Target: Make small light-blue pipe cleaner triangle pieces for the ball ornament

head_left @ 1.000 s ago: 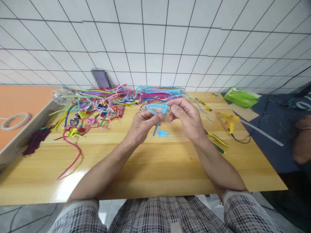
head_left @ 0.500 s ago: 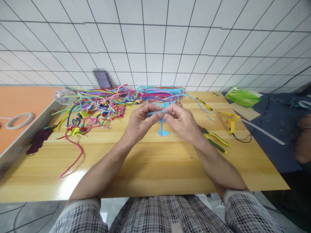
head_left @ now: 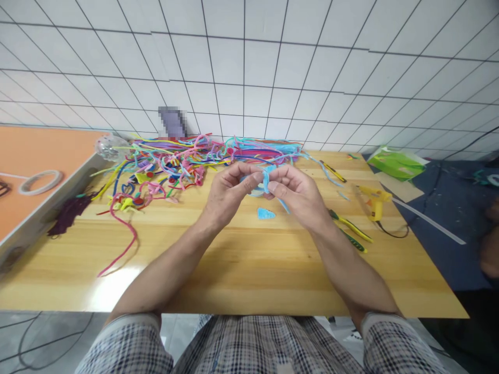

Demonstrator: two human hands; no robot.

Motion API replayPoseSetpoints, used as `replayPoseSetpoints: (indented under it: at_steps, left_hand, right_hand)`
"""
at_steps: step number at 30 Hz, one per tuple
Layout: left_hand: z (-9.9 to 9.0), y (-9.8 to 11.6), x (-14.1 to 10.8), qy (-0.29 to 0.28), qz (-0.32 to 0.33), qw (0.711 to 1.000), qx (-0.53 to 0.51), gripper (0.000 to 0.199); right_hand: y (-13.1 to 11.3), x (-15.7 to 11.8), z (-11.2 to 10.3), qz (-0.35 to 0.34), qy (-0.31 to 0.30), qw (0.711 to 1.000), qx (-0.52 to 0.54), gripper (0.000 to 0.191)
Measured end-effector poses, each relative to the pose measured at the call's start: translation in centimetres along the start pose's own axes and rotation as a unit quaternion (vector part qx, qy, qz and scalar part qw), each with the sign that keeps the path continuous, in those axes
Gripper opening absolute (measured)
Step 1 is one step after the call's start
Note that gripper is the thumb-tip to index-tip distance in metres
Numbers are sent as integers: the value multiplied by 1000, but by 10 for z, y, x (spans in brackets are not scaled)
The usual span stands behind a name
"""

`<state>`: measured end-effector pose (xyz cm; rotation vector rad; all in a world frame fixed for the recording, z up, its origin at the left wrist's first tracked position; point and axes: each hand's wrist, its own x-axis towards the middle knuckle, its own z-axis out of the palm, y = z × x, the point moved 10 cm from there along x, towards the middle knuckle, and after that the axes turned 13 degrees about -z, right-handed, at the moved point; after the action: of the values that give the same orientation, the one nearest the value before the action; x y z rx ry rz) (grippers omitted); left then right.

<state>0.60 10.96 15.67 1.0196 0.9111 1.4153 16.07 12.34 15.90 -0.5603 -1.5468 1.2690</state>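
My left hand (head_left: 237, 192) and my right hand (head_left: 294, 192) meet over the middle of the table, fingertips pinched on a light blue pipe cleaner (head_left: 266, 179). Part of it stands up as a short flat band between the fingers, and one end slants down below my right thumb. A paler loop shows beneath my left fingers; whether it belongs to the same piece I cannot tell. Just below the hands, a small flat light blue piece (head_left: 266, 213) lies on the wood. My fingers hide the middle of the pipe cleaner.
Tangled colourful pipe cleaners (head_left: 167, 171) cover the table's back left, beside a bundle (head_left: 268, 148). On the right are a utility knife (head_left: 333, 171), yellow-green pliers (head_left: 353, 231) and a yellow glue gun (head_left: 375, 200). A tape roll (head_left: 40, 183) lies on the orange surface at left.
The light blue pipe cleaner has turned between my fingers: its band now stands upright and its tail slants right instead of hanging straight down. The view has shifted slightly.
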Motion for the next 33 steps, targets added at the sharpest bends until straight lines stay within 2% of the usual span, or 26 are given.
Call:
replayPoseSetpoints:
  at_steps: [6,10,16,24,33]
  left_hand:
    - [2,-3,2,-16,-11,999,31,38]
    - [-6,-5,4,18,-12,1000,10,36]
    - [-10,-6,3,54,4,998,-16,41]
    - [-7,-12,3,48,23,998,-22,42]
    - [-1,-11,0,20,17,999,-24,43]
  right_hand:
    - [-7,2,0,-34,-10,999,-14,43]
    - [-9,2,5,-49,-21,998,-39,46]
    - [-5,-1,2,-82,24,992,-96,38]
    - [-5,-5,-4,-91,64,981,-159,36]
    - [-14,-6,-5,-112,65,975,-180,36]
